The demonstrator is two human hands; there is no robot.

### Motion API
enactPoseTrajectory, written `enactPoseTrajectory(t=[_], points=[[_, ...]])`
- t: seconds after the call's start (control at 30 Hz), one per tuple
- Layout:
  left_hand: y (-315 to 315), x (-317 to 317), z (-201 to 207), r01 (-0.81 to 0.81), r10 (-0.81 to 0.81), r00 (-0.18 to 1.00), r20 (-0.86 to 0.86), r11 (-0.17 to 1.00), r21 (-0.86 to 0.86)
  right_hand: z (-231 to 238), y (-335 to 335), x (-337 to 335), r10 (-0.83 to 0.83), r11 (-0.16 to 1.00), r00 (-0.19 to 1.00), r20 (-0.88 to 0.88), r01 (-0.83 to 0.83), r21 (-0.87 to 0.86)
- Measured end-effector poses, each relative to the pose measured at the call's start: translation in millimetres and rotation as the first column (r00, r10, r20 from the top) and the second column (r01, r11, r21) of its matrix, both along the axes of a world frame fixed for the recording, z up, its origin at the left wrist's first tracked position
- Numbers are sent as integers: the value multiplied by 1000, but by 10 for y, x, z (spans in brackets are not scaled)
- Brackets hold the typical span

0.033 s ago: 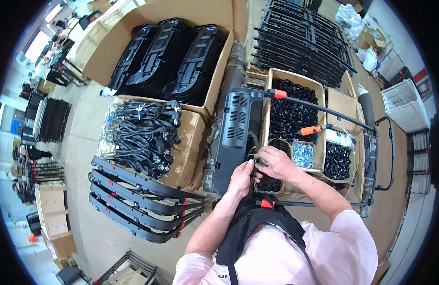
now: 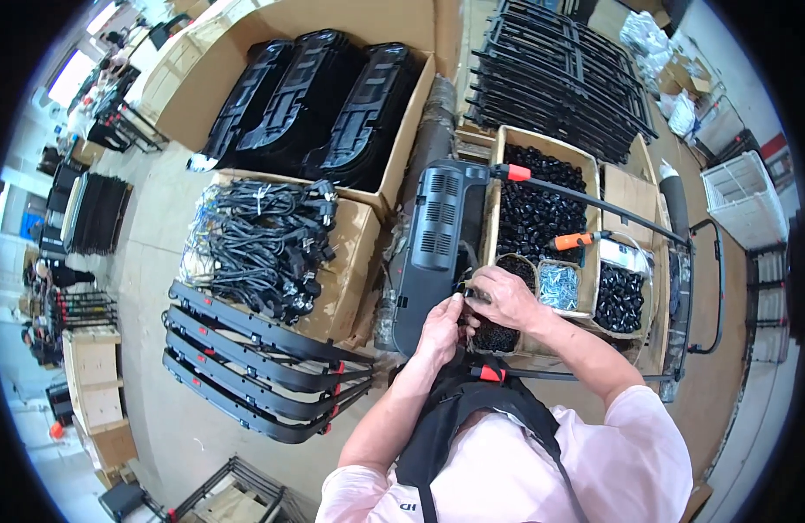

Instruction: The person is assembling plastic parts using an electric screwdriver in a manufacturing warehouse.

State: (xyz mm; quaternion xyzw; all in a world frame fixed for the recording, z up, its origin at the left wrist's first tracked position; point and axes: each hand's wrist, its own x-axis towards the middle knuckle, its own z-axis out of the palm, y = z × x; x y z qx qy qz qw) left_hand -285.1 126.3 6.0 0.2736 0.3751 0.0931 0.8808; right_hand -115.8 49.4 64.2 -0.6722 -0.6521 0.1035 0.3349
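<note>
My left hand [image 2: 441, 329] and my right hand [image 2: 509, 301] meet in front of my chest, fingertips pinched together. Between them is a small dark piece, mostly covered by the fingers, too small to name. Close beside the fingertips runs a thin wire, partly yellow. Just left of the hands lies a long black plastic housing [image 2: 409, 305] with vent slots; it is joined to a black tube frame [image 2: 594, 204] with red corner pieces [image 2: 512, 172]. Under my right hand a round tub of small dark parts [image 2: 492, 338] is partly hidden.
Wooden bins hold black plastic parts [image 2: 542, 196], silver screws [image 2: 558, 286] and more black pieces [image 2: 618, 301]. An orange tool [image 2: 574, 241] lies across them. Leftward are bundled black power cables [image 2: 263, 248], stacked curved black panels [image 2: 246, 366] and a carton [image 2: 429, 96] of black housings. Black racks [image 2: 564, 78] stand behind.
</note>
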Motion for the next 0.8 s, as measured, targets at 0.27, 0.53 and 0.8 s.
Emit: enactPoseTrajectory(t=[0.27,0.53,0.8], points=[[130,-1154,198,-98,95,979,180,995,3,-176,724,-583,174,984,981,82,-177,28],[536,-1587,261,-438,440,895,78,898,-33,-332,938,-907,246,969,957,154,-242,-47],[686,-1418,194,-429,429,903,7,902,44,-207,960,-908,177,982,971,159,-163,-93]])
